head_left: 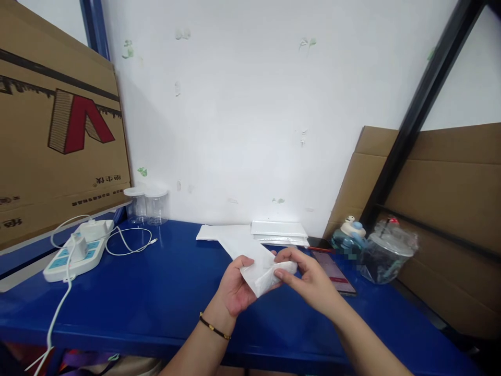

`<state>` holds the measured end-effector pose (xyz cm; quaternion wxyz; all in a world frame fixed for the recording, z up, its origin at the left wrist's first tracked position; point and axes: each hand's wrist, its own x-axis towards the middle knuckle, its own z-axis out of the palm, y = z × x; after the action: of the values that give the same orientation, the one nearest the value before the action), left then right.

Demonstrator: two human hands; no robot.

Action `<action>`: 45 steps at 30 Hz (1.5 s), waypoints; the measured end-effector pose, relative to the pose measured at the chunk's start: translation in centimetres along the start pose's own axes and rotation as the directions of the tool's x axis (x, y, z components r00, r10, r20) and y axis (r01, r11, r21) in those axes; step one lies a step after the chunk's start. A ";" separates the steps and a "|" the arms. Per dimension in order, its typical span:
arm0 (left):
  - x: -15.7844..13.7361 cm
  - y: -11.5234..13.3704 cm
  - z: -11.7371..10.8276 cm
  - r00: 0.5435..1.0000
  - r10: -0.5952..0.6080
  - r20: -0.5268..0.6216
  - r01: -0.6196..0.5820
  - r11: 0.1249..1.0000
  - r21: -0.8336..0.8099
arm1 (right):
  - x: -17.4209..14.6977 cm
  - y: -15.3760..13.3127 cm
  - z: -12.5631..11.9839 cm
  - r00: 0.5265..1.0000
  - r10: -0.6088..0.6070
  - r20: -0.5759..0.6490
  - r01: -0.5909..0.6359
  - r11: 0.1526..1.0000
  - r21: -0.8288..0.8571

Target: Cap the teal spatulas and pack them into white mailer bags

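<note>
A thin white tissue (270, 279), partly folded over, is held between both hands above the front of the blue table. My left hand (238, 287) supports it from the left and below, its thumb resting on the near corner. From the right, my right hand (303, 274) pinches the folded edge between thumb and fingers. Behind the hands, a flat white sheet (240, 240) stretches back across the table; whether it joins the held tissue I cannot tell. A stack of white packs (279, 231) lies near the wall.
On the left of the blue table (156, 292) are a power strip (80, 250) with cables and two clear jars (156, 206). To the right are a phone (334, 271), a blue figure-topped container (349, 233) and a plastic-wrapped cup (387, 253). Cardboard (454, 209) leans at both sides.
</note>
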<state>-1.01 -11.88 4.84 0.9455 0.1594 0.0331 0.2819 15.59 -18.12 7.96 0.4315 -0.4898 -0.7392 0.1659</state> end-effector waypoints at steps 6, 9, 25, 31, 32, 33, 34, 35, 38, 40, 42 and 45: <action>0.1 -0.3 -1.7 0.994 0.021 -0.112 -0.026 0.999 -0.042 | -1.5 0.0 0.5 0.931 -0.358 0.069 0.364 0.902 -0.234; 0.2 -0.6 -2.6 0.995 -0.041 -0.088 0.039 0.999 -0.019 | -1.9 -0.7 0.6 0.897 -0.347 0.273 0.421 0.859 -0.290; -0.2 -1.7 -2.4 0.987 -0.067 -0.147 0.045 0.988 -0.144 | -3.2 1.0 3.7 0.859 -0.503 0.097 0.462 0.679 -0.570; -0.4 -1.4 -1.5 0.984 0.071 -0.164 -0.063 0.997 0.050 | -2.1 2.2 3.0 0.890 -0.457 0.002 0.378 0.734 -0.564; -0.4 -1.0 -1.5 0.969 0.149 -0.198 -0.130 0.986 0.107 | -1.5 2.6 2.4 0.919 -0.390 -0.067 0.299 0.796 -0.527; -0.4 -0.5 -1.5 0.943 0.230 -0.240 -0.196 0.968 0.157 | -0.7 3.0 1.5 0.942 -0.296 -0.158 0.189 0.857 -0.479; -0.4 0.1 -1.6 0.908 0.305 -0.286 -0.254 0.945 0.205 | 0.4 3.6 0.4 0.954 -0.158 -0.254 0.039 0.907 -0.419; -0.3 0.9 -1.8 0.870 0.370 -0.327 -0.297 0.921 0.251 | 1.7 4.4 -0.9 0.922 -0.050 -0.385 -0.093 0.935 -0.343; -0.3 3.7 -2.6 0.778 0.497 -0.386 -0.347 0.850 0.396 | 6.2 7.9 -5.0 0.885 0.122 -0.450 -0.151 0.988 -0.028; -0.1 5.7 -3.4 0.734 0.543 -0.409 -0.351 0.818 0.456 | 9.0 10.8 -7.3 0.910 0.132 -0.394 -0.174 0.982 -0.073; 0.4 7.6 -4.3 0.685 0.553 -0.474 -0.343 0.819 0.459 | 11.2 13.5 -8.6 0.923 0.115 -0.367 -0.171 0.978 -0.122; 1.9 10.0 -5.9 0.602 0.511 -0.613 -0.307 0.857 0.413 | 13.0 16.9 -8.9 0.945 0.068 -0.319 -0.138 0.970 -0.201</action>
<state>-5.58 -1.28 2.47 0.7377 0.1676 0.3907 0.5245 30.58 -0.54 7.97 0.4756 -0.5926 -0.6495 0.0266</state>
